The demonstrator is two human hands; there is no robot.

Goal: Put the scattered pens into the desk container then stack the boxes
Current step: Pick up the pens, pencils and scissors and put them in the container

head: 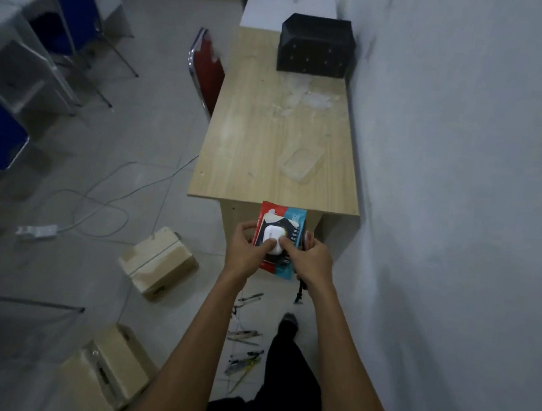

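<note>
grey tiled floor (pixel 105 189) takes up most of the view, with a pale wall (pixel 466 158) running down the right side. against that wall sits a long wooden desk (pixel 253 130), top mostly bare with some whitish scuffed patches. at its far end, right by the wall, there's a black desk container (pixel 315 45), perforated, sitting on the desktop. a red chair (pixel 208 70) is tucked at the desk's left edge and blue chairs (pixel 70 3) stand further left.

on the floor left of the person are 3 cardboard boxes, all apart from each other and not stacked: 1 nearest the desk (pixel 158 262), and 2 more lower down, (pixel 122 356) and (pixel 93 387), just beside each other. a white cable (pixel 104 202) loops across the tiles to a power strip (pixel 37 232).

both arms reach forward, just short of the desk's near end. the left hand (pixel 245 252) and right hand (pixel 311 259) are both clamped on a small stack: a red and blue flat packet (pixel 283 215) with a little white case (pixel 271 238) on top, thumbs pressing the case down. something dark and thin hangs under the right hand, can't tell what.

the scattered pens (pixel 244 345) are on the floor below the hands, beside the person's dark trouser leg (pixel 287 366), none in the container as far as i can see.
</note>
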